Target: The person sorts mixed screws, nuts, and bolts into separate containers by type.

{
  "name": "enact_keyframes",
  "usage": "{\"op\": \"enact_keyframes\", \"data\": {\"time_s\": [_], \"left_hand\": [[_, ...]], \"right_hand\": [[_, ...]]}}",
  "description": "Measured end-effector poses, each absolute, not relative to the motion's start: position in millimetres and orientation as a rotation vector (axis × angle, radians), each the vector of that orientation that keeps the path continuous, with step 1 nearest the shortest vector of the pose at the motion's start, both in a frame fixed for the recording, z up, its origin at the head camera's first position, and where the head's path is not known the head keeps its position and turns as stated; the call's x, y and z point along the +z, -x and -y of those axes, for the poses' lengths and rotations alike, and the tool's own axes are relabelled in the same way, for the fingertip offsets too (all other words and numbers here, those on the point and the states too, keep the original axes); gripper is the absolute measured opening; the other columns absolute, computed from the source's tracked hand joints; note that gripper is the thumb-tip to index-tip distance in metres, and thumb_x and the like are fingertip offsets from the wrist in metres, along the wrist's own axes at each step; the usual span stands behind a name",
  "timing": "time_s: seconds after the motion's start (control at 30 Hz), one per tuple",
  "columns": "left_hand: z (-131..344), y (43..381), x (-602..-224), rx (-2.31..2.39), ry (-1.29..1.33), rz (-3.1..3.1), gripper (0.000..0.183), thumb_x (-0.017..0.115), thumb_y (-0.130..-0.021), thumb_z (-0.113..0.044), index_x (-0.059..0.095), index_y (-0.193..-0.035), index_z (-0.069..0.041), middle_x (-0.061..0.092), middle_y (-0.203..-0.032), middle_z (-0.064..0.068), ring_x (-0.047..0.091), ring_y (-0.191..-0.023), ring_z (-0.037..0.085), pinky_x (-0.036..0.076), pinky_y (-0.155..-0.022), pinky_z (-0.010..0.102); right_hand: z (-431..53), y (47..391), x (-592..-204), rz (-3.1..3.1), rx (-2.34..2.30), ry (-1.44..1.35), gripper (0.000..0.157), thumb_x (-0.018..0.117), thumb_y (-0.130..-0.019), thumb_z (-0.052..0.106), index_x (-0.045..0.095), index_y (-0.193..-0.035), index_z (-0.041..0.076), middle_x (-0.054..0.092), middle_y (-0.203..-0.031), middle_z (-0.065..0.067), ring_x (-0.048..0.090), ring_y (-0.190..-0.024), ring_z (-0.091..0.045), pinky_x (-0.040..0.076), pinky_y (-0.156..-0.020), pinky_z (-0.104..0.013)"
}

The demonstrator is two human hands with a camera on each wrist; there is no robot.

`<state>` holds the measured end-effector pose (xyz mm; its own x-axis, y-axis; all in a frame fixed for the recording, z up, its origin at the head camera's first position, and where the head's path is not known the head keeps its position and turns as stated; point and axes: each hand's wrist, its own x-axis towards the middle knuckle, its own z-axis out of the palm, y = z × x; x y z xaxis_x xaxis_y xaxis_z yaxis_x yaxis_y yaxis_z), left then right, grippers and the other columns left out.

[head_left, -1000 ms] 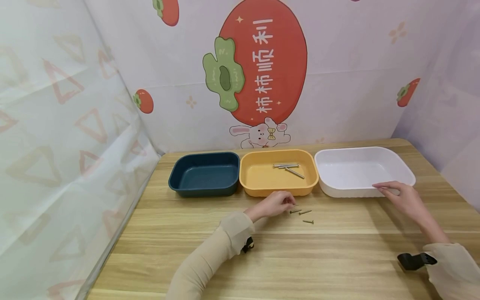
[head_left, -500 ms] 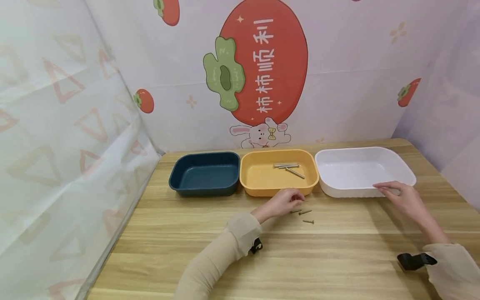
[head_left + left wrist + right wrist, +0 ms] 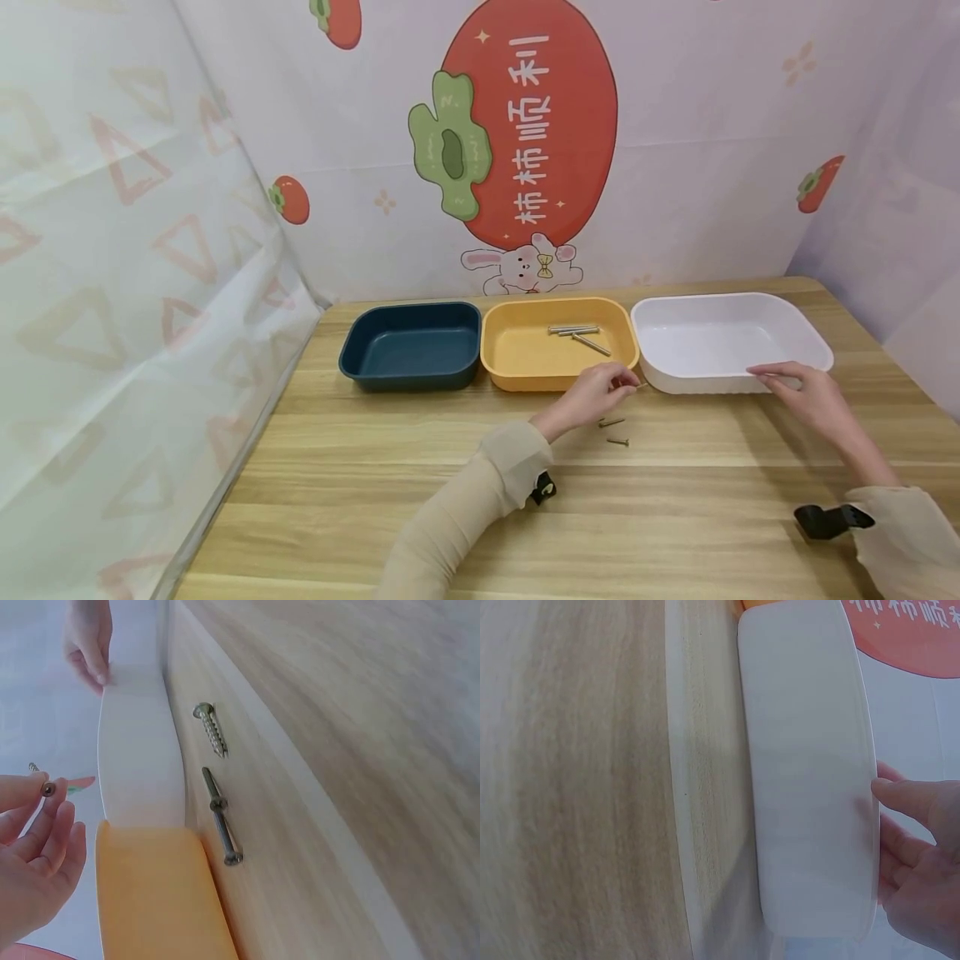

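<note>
My left hand (image 3: 596, 396) pinches a small screw (image 3: 48, 789) between thumb and fingertips, in front of the spot where the yellow box (image 3: 528, 383) meets the white box (image 3: 701, 385). The screw's head faces the camera in the left wrist view. Below that hand, several short screws (image 3: 618, 442) lie on the table, one partly hidden in the head view. My right hand (image 3: 810, 400) grips the white box's front rim, thumb (image 3: 900, 793) on the outer side and fingers behind the rim. Inside the yellow box lie several long silvery screws (image 3: 591, 344).
A dark blue box (image 3: 416, 382) stands left of the yellow one, so the boxes form a row along the back of the wooden table (image 3: 337, 483). A printed cloth (image 3: 360, 242) hangs right behind them.
My left hand has lifted off the table with the screw and moved right and away, toward the white box's near left corner. The right hand stays where it was on the rim.
</note>
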<state>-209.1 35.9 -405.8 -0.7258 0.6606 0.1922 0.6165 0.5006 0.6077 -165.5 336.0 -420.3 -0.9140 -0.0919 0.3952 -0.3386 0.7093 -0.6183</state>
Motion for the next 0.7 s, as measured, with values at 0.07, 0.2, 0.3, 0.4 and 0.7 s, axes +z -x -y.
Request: {"op": "enact_keyframes", "data": {"time_s": [0.07, 0.2, 0.3, 0.4, 0.7], "left_hand": [[-40, 210, -406, 1.090, -1.112, -2.654, 0.015, 0.054, -0.088, -0.011, 0.062, -0.098, -0.004, 0.059, -0.086, -0.001, 0.049, -0.075, 0.001, 0.037, -0.066, 0.007], [-46, 212, -408, 1.160, -1.066, -2.659, 0.016, 0.054, -0.088, -0.012, 0.062, -0.099, -0.004, 0.059, -0.086, -0.001, 0.049, -0.075, 0.002, 0.037, -0.065, 0.007], [-51, 214, -408, 1.171, -1.048, -2.698, 0.015, 0.055, -0.088, -0.013, 0.062, -0.099, -0.006, 0.059, -0.087, -0.002, 0.049, -0.075, 0.001, 0.036, -0.065, 0.007], [-56, 215, -408, 1.162, -1.049, -2.747, 0.013, 0.056, -0.087, -0.013, 0.063, -0.096, -0.008, 0.059, -0.087, -0.002, 0.048, -0.075, 0.001, 0.035, -0.065, 0.006], [-71, 218, -405, 1.167, -1.005, -2.806, 0.010, 0.057, -0.086, -0.012, 0.062, -0.094, -0.009, 0.060, -0.085, -0.003, 0.048, -0.075, 0.001, 0.033, -0.065, 0.005]], "right_hand": [[-336, 166, -421, 2.575, 1.033, -0.339, 0.017, 0.055, -0.086, 0.007, 0.062, -0.095, -0.006, 0.041, -0.089, 0.041, 0.030, -0.088, 0.026, 0.027, -0.067, -0.004], [-335, 167, -421, 2.569, 1.036, -0.336, 0.018, 0.056, -0.086, 0.008, 0.063, -0.095, -0.006, 0.040, -0.089, 0.041, 0.029, -0.088, 0.026, 0.025, -0.068, -0.002], [-336, 167, -421, 2.577, 1.033, -0.325, 0.019, 0.056, -0.086, 0.009, 0.062, -0.095, -0.006, 0.039, -0.089, 0.042, 0.028, -0.088, 0.027, 0.025, -0.068, -0.003], [-336, 167, -421, 2.582, 1.028, -0.320, 0.019, 0.056, -0.086, 0.009, 0.062, -0.095, -0.006, 0.039, -0.089, 0.042, 0.027, -0.088, 0.027, 0.025, -0.068, -0.003], [-337, 166, -422, 2.580, 1.037, -0.317, 0.019, 0.055, -0.087, 0.009, 0.062, -0.095, -0.007, 0.039, -0.088, 0.043, 0.028, -0.088, 0.027, 0.025, -0.068, -0.003]]}}
